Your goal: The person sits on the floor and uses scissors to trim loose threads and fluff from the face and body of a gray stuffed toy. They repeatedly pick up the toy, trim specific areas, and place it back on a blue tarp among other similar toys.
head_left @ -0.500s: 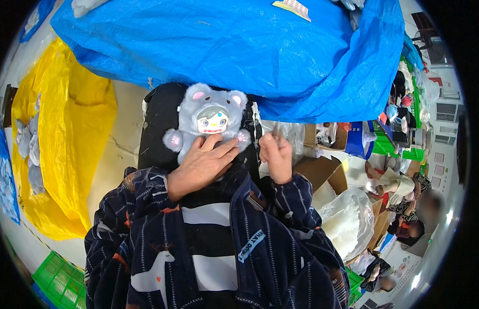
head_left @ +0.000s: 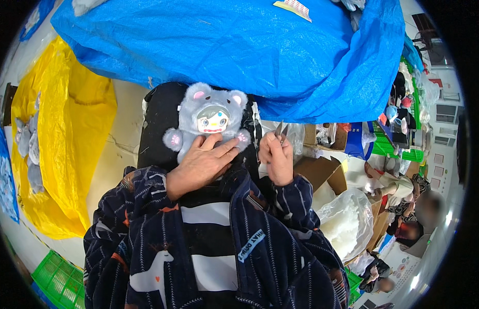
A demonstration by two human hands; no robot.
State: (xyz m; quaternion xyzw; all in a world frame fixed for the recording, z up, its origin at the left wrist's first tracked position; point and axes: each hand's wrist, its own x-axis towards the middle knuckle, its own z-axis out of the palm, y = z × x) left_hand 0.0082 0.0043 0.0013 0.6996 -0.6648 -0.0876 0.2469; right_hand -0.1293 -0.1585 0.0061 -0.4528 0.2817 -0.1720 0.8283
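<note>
Finding a grey plush bear [head_left: 188,126] lying face up on a black surface [head_left: 158,116], showing a printed face beneath the hood and pink paw pads. Laying the left hand [head_left: 203,162] across the toy's lower belly, fingers spread and touching the fur; being unable to tell of any pinching beneath the palm. Clamping small metal snips [head_left: 285,132] in the right hand [head_left: 277,160], fingers curled, just beside the toy; holding both hands apart. Recording beyond the black surface a broad, creased blue sheet [head_left: 239,62], bearing a patterned slip [head_left: 296,8]. Noting at left a yellow sack [head_left: 82,144] containing grey plush pieces [head_left: 33,147], near pale floor [head_left: 123,121]; lower down, a green crate [head_left: 59,280]. Observing at right a cardboard box [head_left: 314,170] standing near a clear plastic bag [head_left: 347,226] containing white stuffing. Registering toward the right rim people [head_left: 408,232] and green baskets [head_left: 385,147], partly blurring.
</note>
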